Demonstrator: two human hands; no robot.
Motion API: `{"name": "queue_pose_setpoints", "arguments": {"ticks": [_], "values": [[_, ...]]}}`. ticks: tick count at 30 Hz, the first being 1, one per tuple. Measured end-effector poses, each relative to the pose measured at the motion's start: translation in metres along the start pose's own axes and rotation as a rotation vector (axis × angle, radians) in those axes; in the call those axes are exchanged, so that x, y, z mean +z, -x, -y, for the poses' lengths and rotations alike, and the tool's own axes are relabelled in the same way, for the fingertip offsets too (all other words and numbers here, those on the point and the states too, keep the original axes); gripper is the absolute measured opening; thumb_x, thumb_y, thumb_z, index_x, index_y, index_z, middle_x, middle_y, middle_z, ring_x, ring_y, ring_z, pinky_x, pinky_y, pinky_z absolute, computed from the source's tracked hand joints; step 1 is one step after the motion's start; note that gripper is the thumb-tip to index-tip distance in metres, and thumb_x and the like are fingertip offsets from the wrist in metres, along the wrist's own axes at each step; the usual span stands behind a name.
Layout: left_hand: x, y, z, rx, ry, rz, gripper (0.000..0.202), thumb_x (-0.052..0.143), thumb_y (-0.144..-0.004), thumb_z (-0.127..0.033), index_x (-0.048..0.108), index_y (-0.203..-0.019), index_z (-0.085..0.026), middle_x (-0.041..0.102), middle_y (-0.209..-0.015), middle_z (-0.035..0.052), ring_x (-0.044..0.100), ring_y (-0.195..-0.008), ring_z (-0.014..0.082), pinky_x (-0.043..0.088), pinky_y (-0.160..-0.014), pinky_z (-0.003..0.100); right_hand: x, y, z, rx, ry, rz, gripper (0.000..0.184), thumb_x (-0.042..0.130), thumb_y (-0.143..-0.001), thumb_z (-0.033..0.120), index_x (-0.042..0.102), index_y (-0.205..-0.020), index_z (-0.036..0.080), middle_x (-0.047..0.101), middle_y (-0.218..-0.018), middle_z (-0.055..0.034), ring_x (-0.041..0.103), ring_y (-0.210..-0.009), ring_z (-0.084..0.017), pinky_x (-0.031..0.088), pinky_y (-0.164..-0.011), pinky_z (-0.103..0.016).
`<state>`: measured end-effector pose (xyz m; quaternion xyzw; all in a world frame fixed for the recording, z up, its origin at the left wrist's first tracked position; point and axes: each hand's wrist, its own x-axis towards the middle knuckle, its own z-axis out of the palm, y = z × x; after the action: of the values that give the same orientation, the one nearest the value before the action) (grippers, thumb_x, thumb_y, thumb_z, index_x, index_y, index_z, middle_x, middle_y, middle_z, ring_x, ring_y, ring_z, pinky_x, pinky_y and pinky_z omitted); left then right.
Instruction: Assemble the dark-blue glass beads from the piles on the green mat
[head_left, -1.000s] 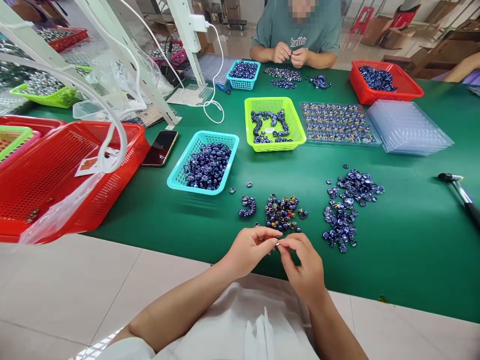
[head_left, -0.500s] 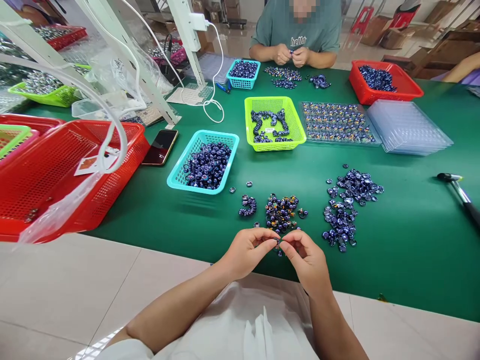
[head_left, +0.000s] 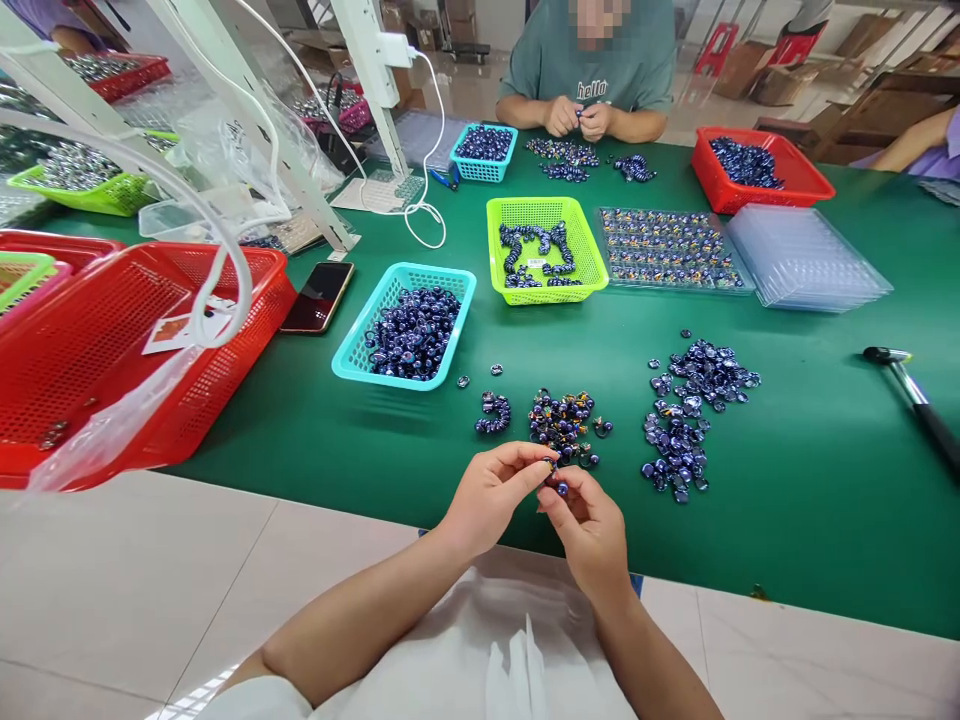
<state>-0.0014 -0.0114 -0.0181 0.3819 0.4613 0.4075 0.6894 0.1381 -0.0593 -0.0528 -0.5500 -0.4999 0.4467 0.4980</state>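
At the table's near edge my left hand is closed, thumb and fingertips pinching a small dark ring-like part with a hint of orange. Close against it, my right hand is closed around a shiny blue-violet round piece; my fingers partly cover both. Just beyond lies a heap of dark ring-like parts with orange bits. A curved row of dark round parts sits to its left. Shiny blue-violet caps are spread in a pile to the right.
A blue basket and a green basket hold dark parts. Behind are a filled clear tray, stacked clear trays and a red basket. A phone, a hammer and a co-worker are around the table.
My right hand has moved left and slightly down, nearer my left hand, and its fingers have turned. A blue-violet round piece now shows between them. The view has shifted slightly.
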Motion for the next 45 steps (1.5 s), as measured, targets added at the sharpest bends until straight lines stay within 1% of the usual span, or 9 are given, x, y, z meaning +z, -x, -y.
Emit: {"name": "queue_pose_setpoints", "arguments": {"ticks": [7,10,15,17,21,26,33,40,45], "values": [[0.0,0.002,-0.002,0.025,-0.067,-0.046,0.022,0.076,-0.077,-0.033,0.078,-0.091,-0.016,0.077,-0.089,0.0068,0.067,-0.081,0.0183,0.053,-0.075,0.027,-0.001,-0.003,0.003,-0.068,-0.036,-0.166,0.008,0.062,-0.093,0.027,0.063,-0.088,0.021,0.064,-0.078,-0.0012,0.064,-0.07,-0.015,0.055,-0.063,-0.026],[0.001,0.001,-0.002,0.006,-0.093,-0.035,0.023,0.076,-0.076,-0.033,0.078,-0.09,-0.016,0.076,-0.086,0.0065,0.066,-0.078,0.0177,0.052,-0.072,0.027,-0.005,-0.001,0.002,-0.228,-0.004,-0.187,0.005,0.058,-0.093,0.02,0.062,-0.091,0.022,0.066,-0.088,-0.0047,0.065,-0.083,-0.018,0.057,-0.069,-0.031],[0.003,0.001,-0.001,0.014,-0.104,-0.019,0.024,0.075,-0.076,-0.036,0.079,-0.09,-0.016,0.076,-0.086,0.0061,0.065,-0.076,0.0178,0.052,-0.07,0.027,-0.014,0.0,-0.001,-0.576,0.295,-0.085,0.031,0.057,-0.088,0.006,0.064,-0.11,0.028,0.07,-0.101,-0.0062,0.068,-0.093,-0.02,0.059,-0.074,-0.037],[0.002,0.001,0.0,0.009,-0.085,-0.019,0.024,0.076,-0.076,-0.035,0.079,-0.092,-0.017,0.075,-0.085,0.0055,0.065,-0.075,0.017,0.051,-0.071,0.027,-0.017,0.0,-0.001,-0.65,0.355,-0.031,0.037,0.058,-0.087,0.003,0.064,-0.113,0.028,0.07,-0.102,-0.0064,0.069,-0.091,-0.019,0.059,-0.073,-0.035],[-0.001,0.002,0.001,-0.031,-0.047,-0.011,0.026,0.079,-0.074,-0.035,0.078,-0.092,-0.016,0.074,-0.079,0.0047,0.064,-0.07,0.0155,0.051,-0.069,0.027,-0.019,0.002,0.001,-0.61,0.325,0.002,0.038,0.056,-0.088,0.002,0.063,-0.115,0.028,0.071,-0.103,-0.0062,0.069,-0.091,-0.019,0.06,-0.072,-0.033],[-0.002,0.003,0.003,0.029,-0.075,0.02,0.026,0.08,-0.074,-0.038,0.08,-0.088,-0.017,0.076,-0.083,0.0069,0.066,-0.076,0.0186,0.053,-0.075,0.03,-0.019,0.006,0.002,-0.498,0.275,-0.091,0.036,0.057,-0.089,0.004,0.064,-0.113,0.029,0.069,-0.102,-0.0046,0.068,-0.089,-0.019,0.059,-0.068,-0.032],[-0.002,0.007,0.004,0.212,-0.268,0.016,0.013,0.074,-0.08,-0.029,0.081,-0.088,-0.02,0.078,-0.082,0.006,0.067,-0.078,0.0191,0.042,-0.103,0.041,-0.019,0.004,0.004,-0.572,0.324,-0.106,0.046,0.058,-0.088,0.002,0.063,-0.122,0.033,0.068,-0.102,-0.0051,0.067,-0.088,-0.019,0.059,-0.068,-0.033],[-0.004,0.008,0.007,0.308,-0.331,0.035,0.014,0.071,-0.083,-0.026,0.08,-0.092,-0.02,0.075,-0.079,0.0058,0.065,-0.073,0.0177,0.041,-0.103,0.042,-0.018,0.002,0.004,-0.577,0.348,-0.124,0.043,0.059,-0.087,0.003,0.064,-0.119,0.032,0.068,-0.099,-0.0049,0.068,-0.084,-0.019,0.058,-0.064,-0.032],[-0.006,0.009,0.006,0.459,-0.437,0.058,0.016,0.067,-0.086,-0.02,0.078,-0.097,-0.02,0.072,-0.079,0.0059,0.062,-0.07,0.0166,0.049,-0.091,0.039,-0.017,0.001,0.006,-0.584,0.365,-0.123,0.042,0.059,-0.086,0.001,0.064,-0.116,0.03,0.067,-0.097,-0.0049,0.067,-0.084,-0.018,0.057,-0.063,-0.031]]}}
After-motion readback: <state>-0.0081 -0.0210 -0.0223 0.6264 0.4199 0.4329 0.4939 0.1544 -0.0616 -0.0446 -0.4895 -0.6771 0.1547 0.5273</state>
